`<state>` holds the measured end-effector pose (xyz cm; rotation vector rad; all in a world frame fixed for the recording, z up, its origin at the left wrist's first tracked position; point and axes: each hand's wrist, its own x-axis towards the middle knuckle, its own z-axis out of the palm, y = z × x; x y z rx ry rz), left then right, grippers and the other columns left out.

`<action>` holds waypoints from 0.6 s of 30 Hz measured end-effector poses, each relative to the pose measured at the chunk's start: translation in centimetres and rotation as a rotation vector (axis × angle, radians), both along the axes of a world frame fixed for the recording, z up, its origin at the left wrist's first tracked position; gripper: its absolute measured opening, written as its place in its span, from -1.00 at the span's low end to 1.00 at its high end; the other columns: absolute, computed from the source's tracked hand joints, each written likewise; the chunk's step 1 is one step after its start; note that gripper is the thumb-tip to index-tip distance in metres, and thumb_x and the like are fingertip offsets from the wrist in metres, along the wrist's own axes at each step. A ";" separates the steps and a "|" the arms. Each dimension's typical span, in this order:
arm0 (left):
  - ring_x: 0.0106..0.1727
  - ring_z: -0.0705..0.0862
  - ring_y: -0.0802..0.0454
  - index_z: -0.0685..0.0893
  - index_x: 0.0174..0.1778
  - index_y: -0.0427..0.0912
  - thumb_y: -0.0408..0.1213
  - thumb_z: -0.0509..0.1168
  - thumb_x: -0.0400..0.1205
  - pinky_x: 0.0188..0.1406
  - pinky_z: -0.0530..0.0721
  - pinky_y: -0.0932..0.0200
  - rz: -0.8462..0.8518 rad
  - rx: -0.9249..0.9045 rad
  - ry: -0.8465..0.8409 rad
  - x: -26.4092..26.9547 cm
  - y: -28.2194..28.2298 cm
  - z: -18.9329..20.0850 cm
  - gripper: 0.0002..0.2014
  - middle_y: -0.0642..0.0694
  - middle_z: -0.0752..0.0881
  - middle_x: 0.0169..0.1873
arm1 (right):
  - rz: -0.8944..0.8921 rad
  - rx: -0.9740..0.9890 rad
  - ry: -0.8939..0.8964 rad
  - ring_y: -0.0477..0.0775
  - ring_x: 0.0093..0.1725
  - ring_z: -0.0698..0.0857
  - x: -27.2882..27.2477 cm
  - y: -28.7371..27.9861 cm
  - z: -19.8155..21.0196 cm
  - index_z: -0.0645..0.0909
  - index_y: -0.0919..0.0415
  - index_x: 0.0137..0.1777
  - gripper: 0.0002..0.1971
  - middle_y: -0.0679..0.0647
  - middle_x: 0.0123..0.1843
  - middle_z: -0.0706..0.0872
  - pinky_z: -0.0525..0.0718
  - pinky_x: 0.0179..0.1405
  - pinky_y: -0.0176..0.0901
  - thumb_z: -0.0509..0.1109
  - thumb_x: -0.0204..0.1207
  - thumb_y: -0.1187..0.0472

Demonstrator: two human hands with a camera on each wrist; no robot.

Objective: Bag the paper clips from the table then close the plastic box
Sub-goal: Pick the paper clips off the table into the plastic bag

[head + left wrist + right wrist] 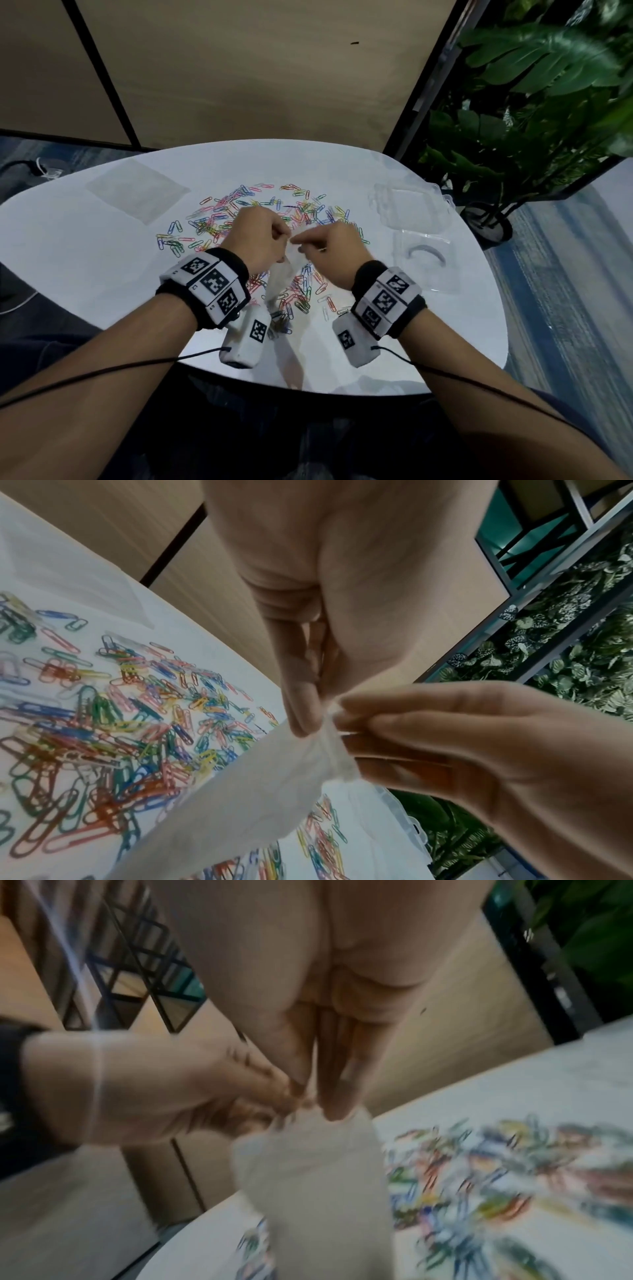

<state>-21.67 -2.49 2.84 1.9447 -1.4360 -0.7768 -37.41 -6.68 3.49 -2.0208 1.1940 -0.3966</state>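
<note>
Both hands together, the left hand point(260, 236) and right hand point(329, 245) pinched the bag point(240, 791) mouth above the tabletop's mid-spread paper clips point(219, 212), bagging barely begun, next needing it pulled open

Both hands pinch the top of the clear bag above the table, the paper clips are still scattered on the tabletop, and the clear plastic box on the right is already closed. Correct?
Not quite: the head view shows the plastic box open, its lid folded back. The rest holds: left hand and right hand pinch the bag top, paper clips still scattered.
</note>
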 end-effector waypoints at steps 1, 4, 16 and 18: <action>-0.40 0.84 0.01 0.82 -0.04 -0.26 -0.47 0.38 0.63 -0.41 0.76 0.32 0.013 -0.008 -0.013 0.2 0.1 0.1 -0.88 -0.19 0.84 -0.24 | -0.068 0.023 -0.083 0.00 -0.10 0.81 -1.2 -0.5 0.1 0.81 0.15 0.08 -0.71 0.08 -0.01 0.85 0.76 0.03 -0.19 0.32 0.55 0.41; -0.38 0.84 -0.03 0.83 -0.04 -0.28 -0.46 0.35 0.64 -0.31 0.78 0.21 0.032 -0.047 -0.057 1.2 0.1 0.6 -0.87 -0.20 0.85 -0.19 | -0.235 -0.010 0.172 0.05 -0.06 0.79 -6.9 -2.6 -1.5 0.79 0.07 0.08 -0.77 0.07 0.04 0.85 0.75 0.15 -0.04 0.39 0.51 0.30; -0.40 0.84 -0.12 0.80 -0.14 -0.14 -0.43 0.31 0.57 -0.30 0.86 0.04 0.200 -0.119 -0.111 8.4 4.0 2.6 -0.83 -0.19 0.82 -0.28 | -0.342 0.270 0.747 0.40 0.49 0.42 -9.2 2.4 -11.9 0.18 0.36 0.58 -0.32 0.36 0.53 0.30 0.50 0.44 0.19 0.23 0.64 -0.09; -0.38 0.84 -0.10 0.78 -0.16 -0.11 -0.40 0.31 0.56 -0.20 0.86 0.03 0.208 -0.108 -0.143 9.8 5.2 2.4 -0.84 -0.16 0.83 -0.29 | -0.294 0.245 0.732 0.40 0.55 0.35 -6.8 3.2 -12.2 0.08 0.34 0.64 -0.23 0.38 0.58 0.24 0.45 0.50 0.18 0.25 0.62 -0.11</action>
